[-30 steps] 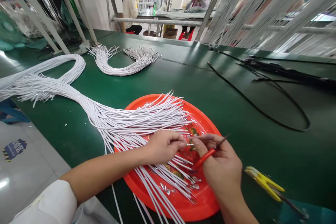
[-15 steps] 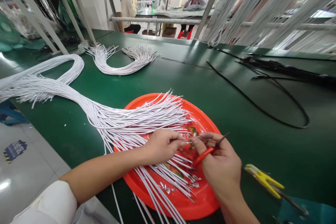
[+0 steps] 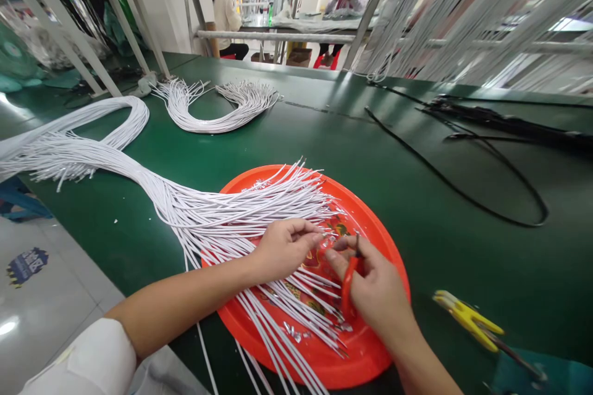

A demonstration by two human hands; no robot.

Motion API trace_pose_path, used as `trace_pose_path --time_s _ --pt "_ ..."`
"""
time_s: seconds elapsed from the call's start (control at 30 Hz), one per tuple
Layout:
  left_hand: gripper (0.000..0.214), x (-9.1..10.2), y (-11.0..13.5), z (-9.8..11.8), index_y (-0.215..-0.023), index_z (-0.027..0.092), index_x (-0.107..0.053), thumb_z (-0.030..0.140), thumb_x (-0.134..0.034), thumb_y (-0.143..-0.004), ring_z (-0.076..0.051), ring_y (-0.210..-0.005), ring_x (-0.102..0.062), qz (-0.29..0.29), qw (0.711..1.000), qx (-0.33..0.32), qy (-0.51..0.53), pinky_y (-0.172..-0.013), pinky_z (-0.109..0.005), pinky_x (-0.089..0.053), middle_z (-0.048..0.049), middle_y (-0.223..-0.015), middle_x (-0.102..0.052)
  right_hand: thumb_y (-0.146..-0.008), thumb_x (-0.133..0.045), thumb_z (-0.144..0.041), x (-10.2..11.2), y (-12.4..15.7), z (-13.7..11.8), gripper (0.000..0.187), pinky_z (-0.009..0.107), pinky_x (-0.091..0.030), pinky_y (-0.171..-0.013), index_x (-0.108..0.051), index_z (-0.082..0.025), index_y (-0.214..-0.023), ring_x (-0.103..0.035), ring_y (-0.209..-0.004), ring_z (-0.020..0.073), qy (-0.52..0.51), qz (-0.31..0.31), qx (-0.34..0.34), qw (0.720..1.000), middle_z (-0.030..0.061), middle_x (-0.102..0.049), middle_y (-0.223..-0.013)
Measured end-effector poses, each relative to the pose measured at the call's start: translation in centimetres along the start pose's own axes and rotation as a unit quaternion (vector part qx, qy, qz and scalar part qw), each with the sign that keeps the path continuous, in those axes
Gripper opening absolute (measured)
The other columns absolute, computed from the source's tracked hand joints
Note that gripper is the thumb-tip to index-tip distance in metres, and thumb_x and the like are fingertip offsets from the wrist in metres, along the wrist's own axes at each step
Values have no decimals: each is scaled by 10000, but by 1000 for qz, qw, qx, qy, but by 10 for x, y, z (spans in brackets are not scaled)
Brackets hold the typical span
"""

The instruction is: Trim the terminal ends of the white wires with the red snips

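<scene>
Over a red tray, my left hand is closed in a pinch on the end of a white cable, the tip showing just past the fingertips. Close to its right, my right hand is curled around red-handled scissors, their dark point sticking up past the fingers. Its thumb and index finger sit just short of the cable end. A thick bundle of white cables fans out across the tray, under and beyond my left hand. Small silvery foil scraps lie among the cable ends.
On the green table, a bent white cable bundle lies farther back, with another looped one at left. Black cables are at right. Yellow-handled pliers rest near my right hand. Two people sit beyond the metal frame.
My right hand has moved slightly left and turned, so the scissors now stand more upright. The left hand has shifted up a little, still pinching.
</scene>
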State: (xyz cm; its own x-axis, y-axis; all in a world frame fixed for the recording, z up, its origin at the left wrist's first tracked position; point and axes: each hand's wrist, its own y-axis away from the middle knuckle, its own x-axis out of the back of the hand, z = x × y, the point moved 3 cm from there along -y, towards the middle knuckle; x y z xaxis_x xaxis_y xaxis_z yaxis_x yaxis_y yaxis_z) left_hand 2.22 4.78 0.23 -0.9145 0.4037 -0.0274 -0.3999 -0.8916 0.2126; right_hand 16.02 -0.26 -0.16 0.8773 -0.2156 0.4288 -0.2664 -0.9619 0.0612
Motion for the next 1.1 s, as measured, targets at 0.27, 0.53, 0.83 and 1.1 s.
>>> trace_pose_path --time_s 0.27,0.53,0.83,1.1 --pt "95 -6 2 -1 -768 91 -605 161 -542 -755 -64 -567 -532 -30 995 41 86 -560 -198 -457 1 -647 -570 -737 -539 -424 -15 5 2 204 238 -309 -398 -536 -228 -790 -448 -394 125 130 -69 60 987 -41 -538 -509" --pt "109 -6 2 -7 -763 97 -605 188 -547 -748 -100 -576 -563 -54 997 26 57 -591 -252 -480 -7 -649 -583 -719 -535 -429 -14 5 3 198 235 -263 -384 -511 -233 -745 -395 -366 119 153 -66 47 985 -66 -454 -441" --pt "152 -2 4 2 -738 115 -627 208 -511 -769 -88 -585 -522 -37 995 -40 -78 -570 -202 -427 -6 -643 -601 -744 -522 -379 -14 2 -2 160 248 -363 -451 -527 -222 -712 -477 -452 138 117 -108 53 986 -51 -492 -474" --pt "182 3 0 0 -790 121 -638 265 -528 -772 -84 -558 -485 33 993 -41 -104 -546 -204 -390 2 -632 -586 -673 -631 -386 1 0 -5 212 248 -414 -452 -554 -198 -735 -506 -488 134 30 -94 13 995 -29 -535 -548"
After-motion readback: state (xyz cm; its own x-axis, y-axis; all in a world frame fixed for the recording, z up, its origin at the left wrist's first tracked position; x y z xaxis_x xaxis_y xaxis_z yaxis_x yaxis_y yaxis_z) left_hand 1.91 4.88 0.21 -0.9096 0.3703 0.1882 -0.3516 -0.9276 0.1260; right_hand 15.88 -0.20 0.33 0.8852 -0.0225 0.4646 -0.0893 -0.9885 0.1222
